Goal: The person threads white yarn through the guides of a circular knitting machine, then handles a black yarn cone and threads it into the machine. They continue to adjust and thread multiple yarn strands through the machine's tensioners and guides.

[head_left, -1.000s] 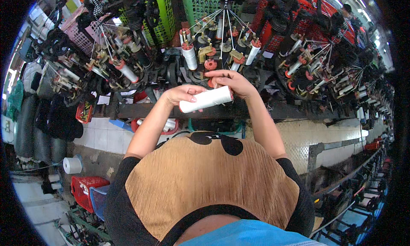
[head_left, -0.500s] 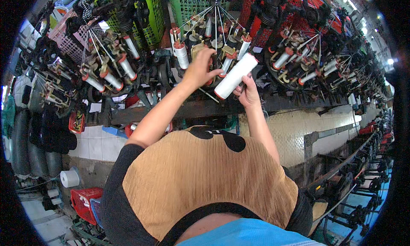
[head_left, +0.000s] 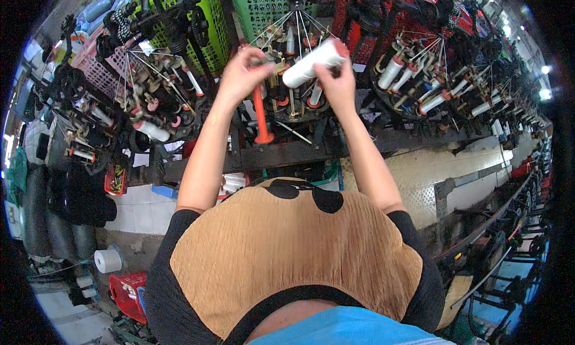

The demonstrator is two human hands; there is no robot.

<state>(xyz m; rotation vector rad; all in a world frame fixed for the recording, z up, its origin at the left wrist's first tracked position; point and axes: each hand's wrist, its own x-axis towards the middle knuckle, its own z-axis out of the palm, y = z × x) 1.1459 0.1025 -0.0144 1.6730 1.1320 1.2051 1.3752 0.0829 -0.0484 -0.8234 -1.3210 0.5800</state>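
Observation:
My right hand is closed around the end of a large bobbin wound with white thread, with a red flange at its far right end. It is held tilted above the middle braiding head, which carries several smaller bobbins and metal carriers. To its left my left hand is raised with curled fingers, slightly blurred. A bare red bobbin slants down from under it, its upper end hidden by the hand, so the grip shows only in part. White threads converge to a point above the head.
More braiding heads with white bobbins stand on both sides. Behind are green, pale green and red baskets. A dark rail runs along the front. At lower left sit a thread cone and a red basket.
My left hand has moved left and up from the carriers, and the bare red bobbin now shows below it. My right hand has carried the white bobbin up and left. The view has shifted slightly.

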